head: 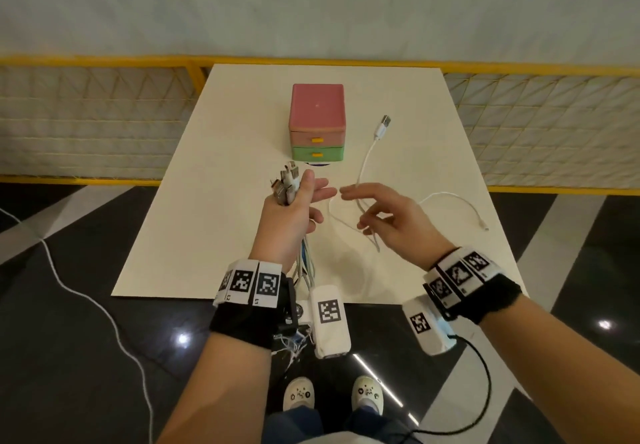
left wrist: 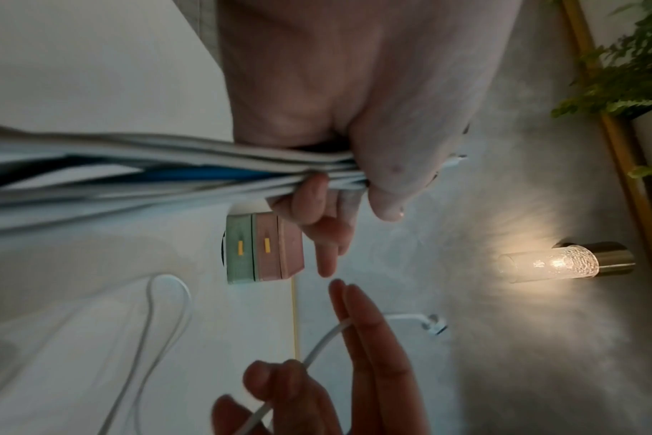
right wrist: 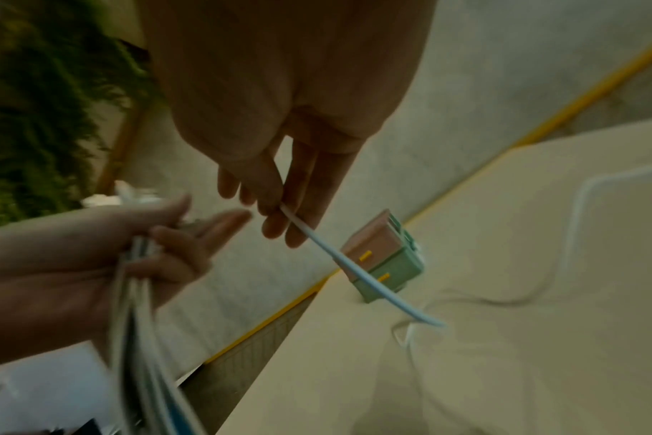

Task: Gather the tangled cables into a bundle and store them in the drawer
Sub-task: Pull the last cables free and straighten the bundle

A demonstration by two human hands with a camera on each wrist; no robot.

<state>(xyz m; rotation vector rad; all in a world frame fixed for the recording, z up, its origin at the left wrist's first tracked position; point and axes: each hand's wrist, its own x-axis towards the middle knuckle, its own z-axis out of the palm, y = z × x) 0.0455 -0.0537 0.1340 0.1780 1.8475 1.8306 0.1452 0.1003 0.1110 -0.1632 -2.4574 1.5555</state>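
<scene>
My left hand point(head: 299, 201) grips a bundle of cables point(head: 304, 263) above the near part of the table. Their USB plugs point(head: 287, 180) stick up past the thumb, and the index finger points forward. The bundle point(left wrist: 168, 167) is white, grey and blue. Just to its right, my right hand point(head: 367, 208) pinches a loose white cable point(right wrist: 339, 256) between thumb and fingers. That cable's USB plug point(head: 382, 127) lies on the table, and its other end loops off to the right point(head: 485, 227). The small drawer unit point(head: 317, 121) has a pink drawer over a green one, both closed.
The cream table top point(head: 214, 173) ends close to my body. A yellow rail point(head: 104, 61) with mesh panels runs behind it. A white cord point(head: 86, 301) trails over the dark floor at left. A lit wall lamp point(left wrist: 562, 262) shows in the left wrist view.
</scene>
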